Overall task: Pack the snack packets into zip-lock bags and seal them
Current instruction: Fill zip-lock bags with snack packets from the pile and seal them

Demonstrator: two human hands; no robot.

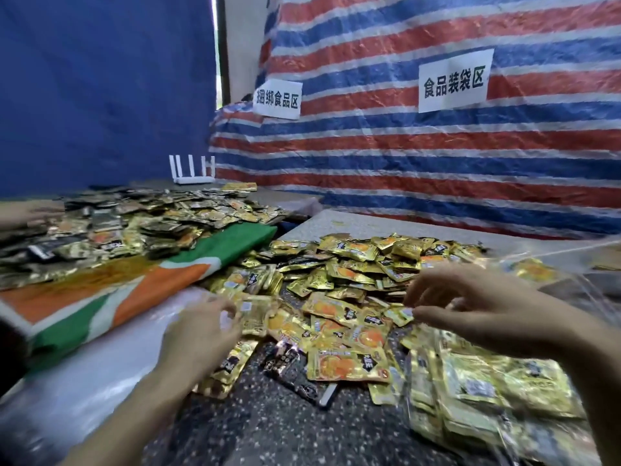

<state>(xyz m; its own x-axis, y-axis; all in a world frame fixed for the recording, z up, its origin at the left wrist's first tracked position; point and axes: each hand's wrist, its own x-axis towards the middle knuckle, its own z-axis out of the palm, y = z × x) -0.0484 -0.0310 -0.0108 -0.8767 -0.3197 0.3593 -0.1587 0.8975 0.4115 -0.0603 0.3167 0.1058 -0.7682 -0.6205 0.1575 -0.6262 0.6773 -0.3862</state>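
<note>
A heap of small gold snack packets (349,274) with orange pictures covers the dark speckled table (268,425) ahead of me. My left hand (198,334) reaches into the heap's left edge, fingers curled around a gold packet (253,314). My right hand (470,304) hovers over the heap's right side, thumb and fingertips pinching the corner of a small packet (400,314). A clear zip-lock bag (487,398) stuffed with gold packets lies at the lower right under my right forearm.
A stack of clear plastic bags (84,381) lies at the left front. A green, orange and white cloth (141,284) separates a second heap of packets (117,227) at the left. Another person's hand (20,210) touches that heap. A white router (193,173) and striped tarp (403,146) stand behind.
</note>
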